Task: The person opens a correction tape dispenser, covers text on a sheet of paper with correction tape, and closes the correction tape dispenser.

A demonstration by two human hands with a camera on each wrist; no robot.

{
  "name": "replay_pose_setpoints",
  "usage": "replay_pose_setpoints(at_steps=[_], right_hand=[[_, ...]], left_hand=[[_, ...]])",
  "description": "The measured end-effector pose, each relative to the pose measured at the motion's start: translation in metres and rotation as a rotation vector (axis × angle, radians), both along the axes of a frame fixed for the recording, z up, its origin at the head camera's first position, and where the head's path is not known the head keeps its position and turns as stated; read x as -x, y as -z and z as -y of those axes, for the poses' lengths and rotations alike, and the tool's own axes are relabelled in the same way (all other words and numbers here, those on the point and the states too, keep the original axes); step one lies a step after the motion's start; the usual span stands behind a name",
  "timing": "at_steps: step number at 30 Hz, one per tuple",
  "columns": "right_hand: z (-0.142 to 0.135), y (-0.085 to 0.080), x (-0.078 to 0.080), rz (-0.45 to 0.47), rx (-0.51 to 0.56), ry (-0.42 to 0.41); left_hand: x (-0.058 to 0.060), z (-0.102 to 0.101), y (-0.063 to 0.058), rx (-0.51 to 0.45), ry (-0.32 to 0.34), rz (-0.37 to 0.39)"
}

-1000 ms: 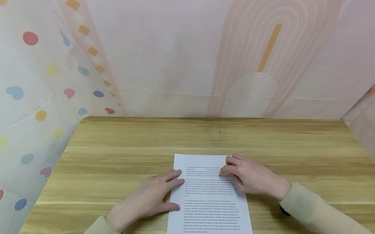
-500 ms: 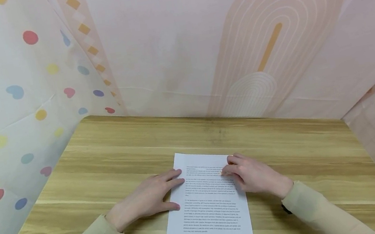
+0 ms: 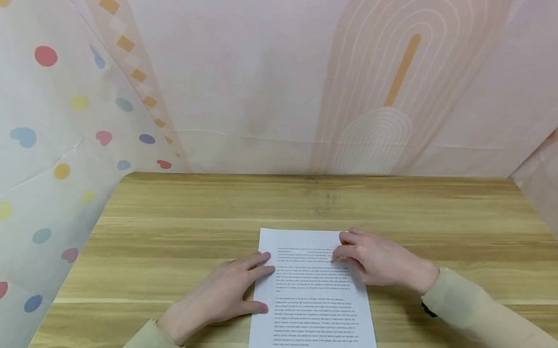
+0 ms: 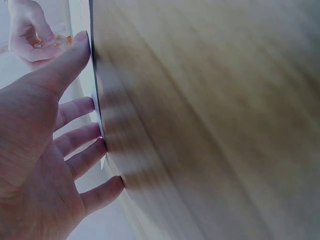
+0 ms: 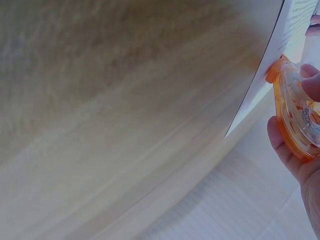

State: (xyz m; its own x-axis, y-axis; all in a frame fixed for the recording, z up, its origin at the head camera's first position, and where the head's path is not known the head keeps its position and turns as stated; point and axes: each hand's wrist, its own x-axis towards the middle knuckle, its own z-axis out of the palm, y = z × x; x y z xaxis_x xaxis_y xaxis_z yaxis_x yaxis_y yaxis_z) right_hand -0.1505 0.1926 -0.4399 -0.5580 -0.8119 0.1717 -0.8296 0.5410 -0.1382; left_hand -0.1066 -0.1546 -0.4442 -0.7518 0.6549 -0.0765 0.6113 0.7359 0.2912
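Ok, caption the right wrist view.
Right hand gripping an orange-edged clear dispenser at the edge of a printed sheet.

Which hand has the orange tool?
The right hand, curled round the orange-and-clear tool; the left hand holds no tool, only touching the left edge of the paper.

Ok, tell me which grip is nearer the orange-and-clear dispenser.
Right. The right grip holds the orange-and-clear dispenser itself; the left grip is apart from it, across the printed sheet, touching that sheet's left edge.
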Motion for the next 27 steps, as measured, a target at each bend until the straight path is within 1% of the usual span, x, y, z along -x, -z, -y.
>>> replay_pose_setpoints(at_steps=[7, 20, 27], right_hand=[[-0.003, 0.0, 0.0, -0.009, -0.002, -0.01], [-0.011, -0.001, -0.003, -0.017, -0.02, 0.0], [-0.014, -0.002, -0.004, 0.003, -0.016, 0.006]], left_hand=[[0.001, 0.0, 0.001, -0.001, -0.002, 0.002], [0.001, 0.001, 0.002, -0.002, 0.002, -0.013], [0.002, 0.001, 0.004, 0.0, 0.003, -0.011]])
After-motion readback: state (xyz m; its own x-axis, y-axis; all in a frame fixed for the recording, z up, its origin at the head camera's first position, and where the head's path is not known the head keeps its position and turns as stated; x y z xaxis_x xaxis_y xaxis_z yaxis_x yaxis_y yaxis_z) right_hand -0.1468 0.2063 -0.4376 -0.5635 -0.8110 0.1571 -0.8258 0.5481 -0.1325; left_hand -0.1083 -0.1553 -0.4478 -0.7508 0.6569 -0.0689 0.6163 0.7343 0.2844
